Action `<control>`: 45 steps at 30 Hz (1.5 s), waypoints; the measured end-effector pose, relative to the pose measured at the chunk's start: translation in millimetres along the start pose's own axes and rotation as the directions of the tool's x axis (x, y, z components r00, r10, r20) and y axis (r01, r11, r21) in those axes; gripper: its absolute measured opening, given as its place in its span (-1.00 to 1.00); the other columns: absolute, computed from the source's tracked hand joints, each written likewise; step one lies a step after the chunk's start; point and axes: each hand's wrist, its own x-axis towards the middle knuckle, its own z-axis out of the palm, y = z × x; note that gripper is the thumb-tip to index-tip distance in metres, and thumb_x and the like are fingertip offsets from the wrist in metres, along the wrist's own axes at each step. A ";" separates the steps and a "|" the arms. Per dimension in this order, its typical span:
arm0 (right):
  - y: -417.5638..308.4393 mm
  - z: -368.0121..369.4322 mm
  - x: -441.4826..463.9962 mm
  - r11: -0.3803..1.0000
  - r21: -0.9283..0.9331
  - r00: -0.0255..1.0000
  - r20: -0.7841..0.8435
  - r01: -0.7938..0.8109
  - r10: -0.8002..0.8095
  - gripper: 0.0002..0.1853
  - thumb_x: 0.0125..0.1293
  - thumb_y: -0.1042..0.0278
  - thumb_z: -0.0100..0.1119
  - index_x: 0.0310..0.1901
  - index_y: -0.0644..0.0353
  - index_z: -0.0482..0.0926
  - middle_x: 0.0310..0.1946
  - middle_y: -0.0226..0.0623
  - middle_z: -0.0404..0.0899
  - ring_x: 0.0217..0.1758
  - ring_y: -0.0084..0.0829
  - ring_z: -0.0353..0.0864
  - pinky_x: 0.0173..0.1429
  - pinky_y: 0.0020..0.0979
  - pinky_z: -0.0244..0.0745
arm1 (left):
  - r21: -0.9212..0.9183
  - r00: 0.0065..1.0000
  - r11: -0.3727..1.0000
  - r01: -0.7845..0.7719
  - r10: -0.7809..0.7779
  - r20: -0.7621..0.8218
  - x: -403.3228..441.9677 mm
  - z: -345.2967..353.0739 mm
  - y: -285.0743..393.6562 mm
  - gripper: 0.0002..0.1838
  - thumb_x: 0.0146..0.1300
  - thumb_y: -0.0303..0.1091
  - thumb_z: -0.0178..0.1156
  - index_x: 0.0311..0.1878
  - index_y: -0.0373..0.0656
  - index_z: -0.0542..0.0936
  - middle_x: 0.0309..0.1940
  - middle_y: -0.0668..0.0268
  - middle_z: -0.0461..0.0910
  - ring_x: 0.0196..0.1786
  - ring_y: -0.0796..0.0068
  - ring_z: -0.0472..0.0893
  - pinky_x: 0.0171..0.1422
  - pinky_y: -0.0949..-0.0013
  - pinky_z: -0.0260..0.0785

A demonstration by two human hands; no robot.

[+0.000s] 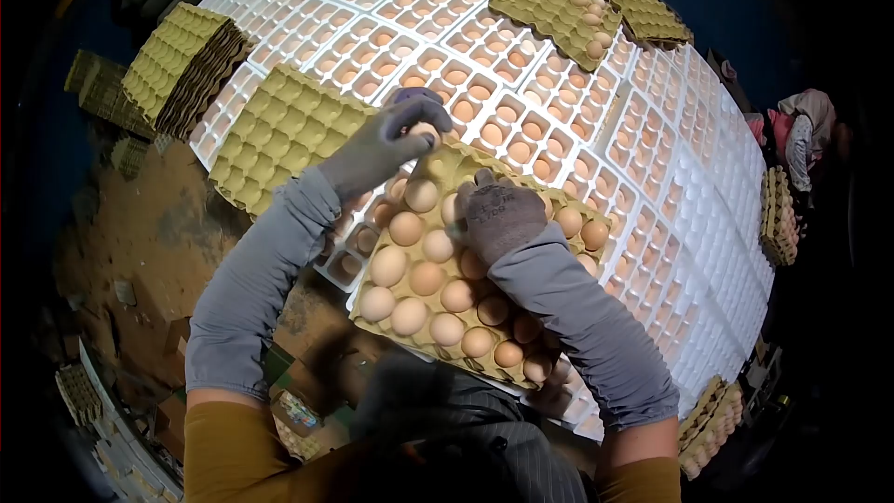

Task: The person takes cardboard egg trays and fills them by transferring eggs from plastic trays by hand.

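the nearest pulp tray (458,160) is looking mostly loaded: eggs (406,228) are filling its near rows, and more are sitting along its right side. a few cups toward the far left corner, between the two hands, are showing bare pulp, so a small share is seemingly lacking eggs (the right side is partly hiding under a glove and sleeve, so an exact count is escaping me). beyond it, white trays (689,270) are spreading out, many of their cups carrying eggs too, and a second pulp tray (289,135) is lying on them at the left.

the left hand (400,130), gloved, is curling thumb and fingers around a single egg (424,133), holding it at the loaded tray's far left corner. the right hand (503,214), also gloved, is lying over the tray's far middle part with its fingers bent; whether it is gripping anything is not showing. one egg is sitting just beside it on the left, and others are lying between it and the near edge.
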 end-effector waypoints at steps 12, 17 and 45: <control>71.4 -9.4 5.7 0.139 0.969 0.937 0.234 -0.204 -0.260 -0.36 0.14 0.26 0.32 0.29 0.20 0.46 0.04 -0.15 0.53 -0.11 -0.31 0.67 -0.03 -0.34 0.55 | 0.676 0.951 0.736 0.034 -0.231 0.204 -29.4 5.6 15.5 -0.54 0.19 -0.11 0.40 0.15 0.01 0.63 0.11 0.10 0.50 0.05 0.08 0.62 0.16 0.13 0.49; 47.0 6.1 -6.4 0.475 0.861 0.946 -0.021 0.181 -0.322 -0.52 0.16 0.11 0.36 0.11 0.04 0.55 0.23 -0.20 0.35 0.11 -0.24 0.55 0.09 -0.30 0.53 | 0.180 0.946 0.949 0.260 -0.288 0.147 -34.0 -12.0 4.4 -0.53 0.30 -0.14 0.34 0.13 -0.27 0.60 0.04 0.23 0.57 -0.11 0.39 0.64 0.00 0.36 0.53; 91.1 12.9 -201.0 -0.739 0.674 0.941 0.253 -0.005 0.225 -0.65 0.42 0.40 0.21 0.18 0.21 0.43 0.21 0.04 0.49 0.16 0.00 0.61 0.13 0.02 0.68 | -0.324 0.808 0.745 0.584 -0.492 0.325 -62.6 68.7 81.7 -0.13 0.32 0.52 -0.12 0.26 -0.13 0.50 -0.03 0.22 0.66 -0.21 0.45 0.64 -0.33 0.35 0.58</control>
